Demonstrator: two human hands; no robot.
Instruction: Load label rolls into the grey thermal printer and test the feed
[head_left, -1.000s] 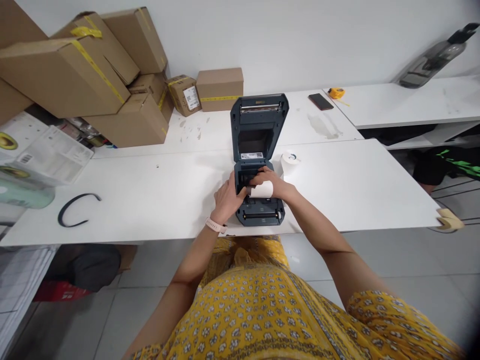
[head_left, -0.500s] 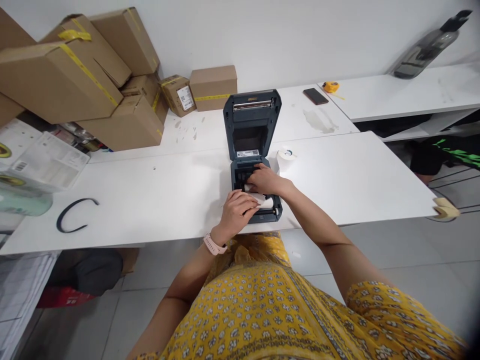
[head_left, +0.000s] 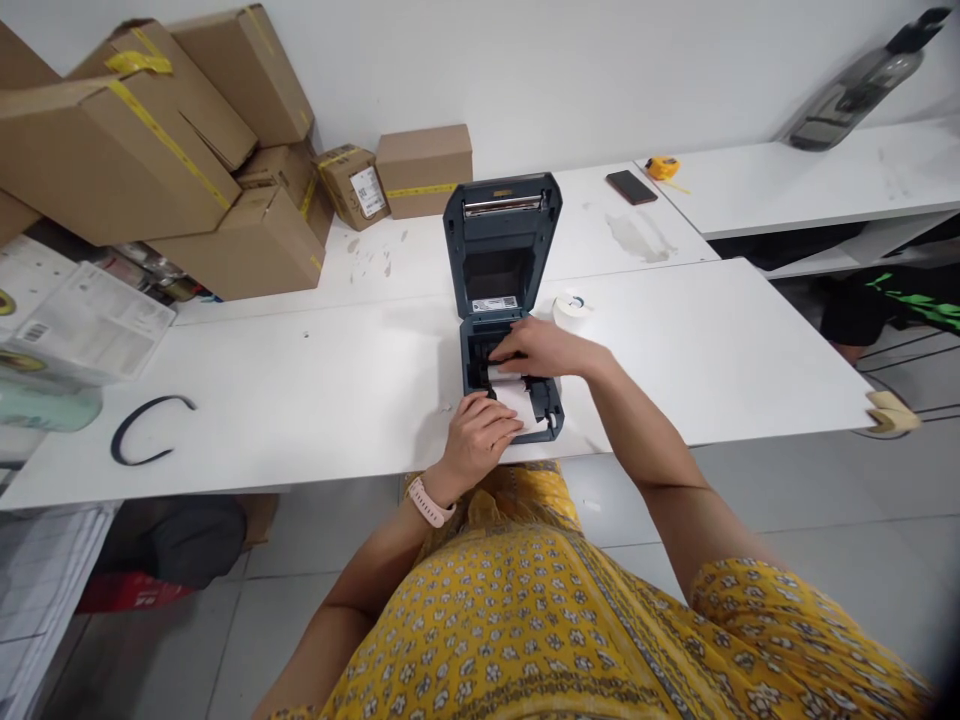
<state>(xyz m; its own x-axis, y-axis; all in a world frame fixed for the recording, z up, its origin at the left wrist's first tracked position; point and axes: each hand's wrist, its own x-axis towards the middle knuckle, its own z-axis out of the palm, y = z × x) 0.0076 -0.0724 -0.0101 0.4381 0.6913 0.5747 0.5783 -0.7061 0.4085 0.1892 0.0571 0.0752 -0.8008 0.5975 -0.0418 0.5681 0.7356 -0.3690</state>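
A dark label printer stands on the table with its lid raised. White label paper runs from a small roll inside it toward the front edge. The fingers of my left hand are closed over the front end of this paper, by the printer's front left corner. My right hand reaches in from the right, its fingers stretched over the roll, thumb and fingers apart; the fingertips are partly hidden in the compartment. Just behind my right hand, another white label roll sits on the table.
Cardboard boxes are piled at the back left. A black headband lies on the left of the table. A phone, a yellow tape measure and a clear bottle are at the back right. Someone's leg shows at the right.
The paper, bunched under my left hand before, now lies flatter toward the printer's front. My left hand has moved slightly forward and down; my right hand has lifted a little over the roll.
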